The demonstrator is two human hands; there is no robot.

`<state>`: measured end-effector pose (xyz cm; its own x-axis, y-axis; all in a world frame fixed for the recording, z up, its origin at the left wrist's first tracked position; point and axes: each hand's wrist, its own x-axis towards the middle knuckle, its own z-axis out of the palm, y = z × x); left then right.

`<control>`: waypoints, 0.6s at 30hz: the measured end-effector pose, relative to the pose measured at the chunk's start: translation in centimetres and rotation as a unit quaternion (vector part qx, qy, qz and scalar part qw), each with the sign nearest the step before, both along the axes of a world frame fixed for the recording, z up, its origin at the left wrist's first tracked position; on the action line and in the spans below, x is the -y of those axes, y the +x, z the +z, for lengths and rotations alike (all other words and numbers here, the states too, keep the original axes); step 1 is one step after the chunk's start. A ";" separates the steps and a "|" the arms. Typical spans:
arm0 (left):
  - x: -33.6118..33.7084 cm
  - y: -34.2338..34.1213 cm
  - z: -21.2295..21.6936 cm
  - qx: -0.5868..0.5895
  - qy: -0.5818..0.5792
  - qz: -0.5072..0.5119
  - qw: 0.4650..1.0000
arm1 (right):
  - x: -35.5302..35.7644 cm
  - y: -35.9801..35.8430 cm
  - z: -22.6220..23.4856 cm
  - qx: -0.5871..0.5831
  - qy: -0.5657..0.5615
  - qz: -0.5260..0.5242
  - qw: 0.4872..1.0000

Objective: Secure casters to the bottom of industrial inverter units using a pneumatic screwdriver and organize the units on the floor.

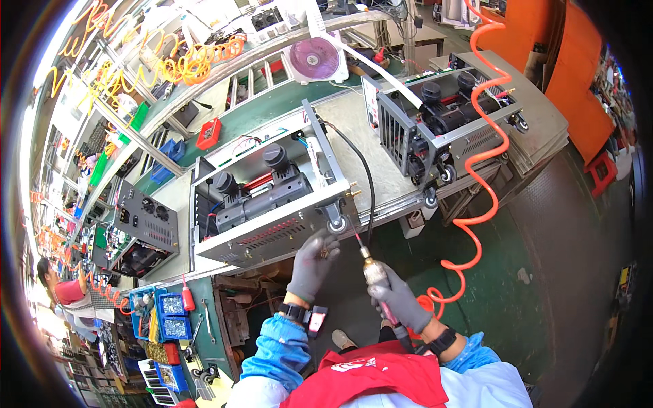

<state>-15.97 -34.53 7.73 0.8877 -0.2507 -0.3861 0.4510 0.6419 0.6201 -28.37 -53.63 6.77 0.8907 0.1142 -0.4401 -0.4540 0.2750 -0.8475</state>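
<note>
In a grey glove, my right hand (401, 299) is wrapped round a power screwdriver (372, 266), whose thin bit points up and away toward the machine. My left hand (313, 264), also gloved in grey, has its fingers curled just below a caster wheel (336, 223). Something small seems to be between those fingers, but I cannot make it out. The caster is on the near right corner of a grey metal machine housing (272, 234). Its open top shows a black motor unit (264, 204) with two round black caps. The bit's tip is near the caster, apparently apart from it.
A second open machine (449, 115) with casters stands farther right on the bench. A coiled orange air hose (495, 149) hangs at the right, and a black cable (371, 177) droops beside the near machine. Blue bins (175, 328) of small parts sit lower left, near a person (68, 291).
</note>
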 end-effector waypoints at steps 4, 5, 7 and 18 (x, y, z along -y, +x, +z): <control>-2.9 -2.4 -0.3 -0.060 0.050 -0.021 0.997 | 1.1 -3.6 0.4 0.014 -0.050 0.041 0.998; -3.6 -2.7 -0.4 -0.060 0.048 -0.017 0.997 | 1.2 -4.3 0.6 0.017 -0.055 0.057 0.997; -4.6 -3.4 -0.7 -0.035 0.049 -0.085 0.995 | 1.2 -5.1 0.8 0.019 -0.043 0.073 0.996; -4.7 -4.6 0.9 -0.123 0.024 -0.015 0.992 | -0.5 -5.8 0.7 0.056 -0.134 0.172 0.974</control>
